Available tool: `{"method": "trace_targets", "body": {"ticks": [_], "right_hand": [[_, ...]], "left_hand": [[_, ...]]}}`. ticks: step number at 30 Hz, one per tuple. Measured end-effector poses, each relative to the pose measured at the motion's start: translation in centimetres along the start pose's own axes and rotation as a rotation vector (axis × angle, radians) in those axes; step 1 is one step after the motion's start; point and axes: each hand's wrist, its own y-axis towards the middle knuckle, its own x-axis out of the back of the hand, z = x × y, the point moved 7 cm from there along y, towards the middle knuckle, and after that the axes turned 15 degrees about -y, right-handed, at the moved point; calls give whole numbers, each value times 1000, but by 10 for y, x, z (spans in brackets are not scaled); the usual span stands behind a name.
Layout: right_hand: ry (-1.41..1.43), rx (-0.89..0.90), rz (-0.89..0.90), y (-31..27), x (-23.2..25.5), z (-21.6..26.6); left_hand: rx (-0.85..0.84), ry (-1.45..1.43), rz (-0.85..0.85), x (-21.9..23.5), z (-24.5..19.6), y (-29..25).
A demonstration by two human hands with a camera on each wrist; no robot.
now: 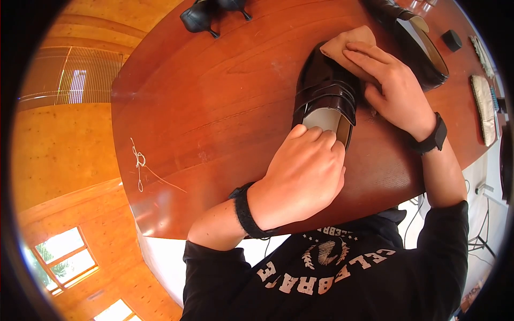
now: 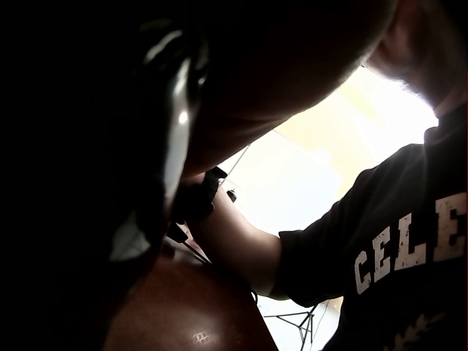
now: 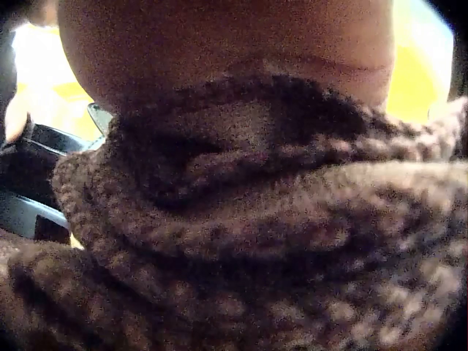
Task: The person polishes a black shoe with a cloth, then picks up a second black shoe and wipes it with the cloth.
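A glossy dark loafer point(image 1: 326, 80) lies on the wooden table, toe pointing away from me. My left hand point(image 1: 305, 174) grips it at the heel end, knuckles up over the shoe's opening. My right hand point(image 1: 399, 91) holds a tan cloth point(image 1: 350, 45) against the side of the toe, its fingers laid across the fabric. Close up in the right wrist view, the bunched cloth point(image 3: 248, 241) shows a ribbed, fuzzy weave under the hand. The left wrist view is mostly dark, with a shiny edge of the loafer point(image 2: 178, 124).
Another dark loafer point(image 1: 420, 48) stands right of my right hand. Black high-heeled shoes point(image 1: 199, 18) are at the table's far edge. A small round black container point(image 1: 452, 40) and a pale-bristled brush point(image 1: 483, 109) lie at the right. A tangled string point(image 1: 140, 159) lies at the left.
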Motion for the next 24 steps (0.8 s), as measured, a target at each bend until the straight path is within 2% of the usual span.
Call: {"method": "trace_targets", "body": {"ticks": [3, 6, 12, 18, 21, 24], "right_hand": [[70, 22, 58, 0, 0, 6], [97, 91, 9, 1, 5, 16], [-6, 0, -3, 0, -1, 0], [101, 93, 32, 1, 4, 15], [119, -9, 100, 0, -3, 5], [25, -20, 20, 0, -2, -1]], "left_hand": [[-4, 1, -7, 1, 0, 0], [-11, -1, -18, 1, 0, -1], [0, -11, -6, 0, 0, 0], [-7, -15, -15, 1, 0, 0], [-4, -18, -20, 1, 0, 0], [3, -19, -17, 1, 0, 0]]}}
